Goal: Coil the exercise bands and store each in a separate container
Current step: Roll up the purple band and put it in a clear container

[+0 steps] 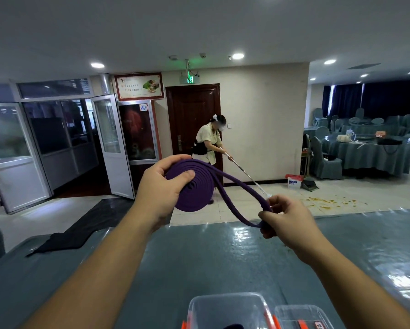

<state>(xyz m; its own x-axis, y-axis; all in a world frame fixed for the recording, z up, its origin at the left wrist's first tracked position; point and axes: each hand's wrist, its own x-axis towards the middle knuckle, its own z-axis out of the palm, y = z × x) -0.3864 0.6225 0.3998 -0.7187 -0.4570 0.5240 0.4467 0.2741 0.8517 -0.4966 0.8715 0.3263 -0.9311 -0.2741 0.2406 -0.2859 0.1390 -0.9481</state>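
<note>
A purple exercise band (194, 191) is wound into a flat coil, held up in the air above the table. My left hand (162, 186) grips the coil, thumb pressed across its face and fingers behind. A loose loop of the band runs right and down to my right hand (286, 218), which pinches the loop's end between thumb and fingers. Two clear plastic containers stand at the near table edge: a larger one (225, 309) with something dark inside, and a smaller one (301, 317) to its right, both with orange clips.
The table (199, 257) has a glossy grey-blue cover. A black cloth (64, 238) lies at its far left. Beyond it a person (210, 148) mops the tiled floor near a brown door. Covered round tables and chairs (365, 148) stand at right.
</note>
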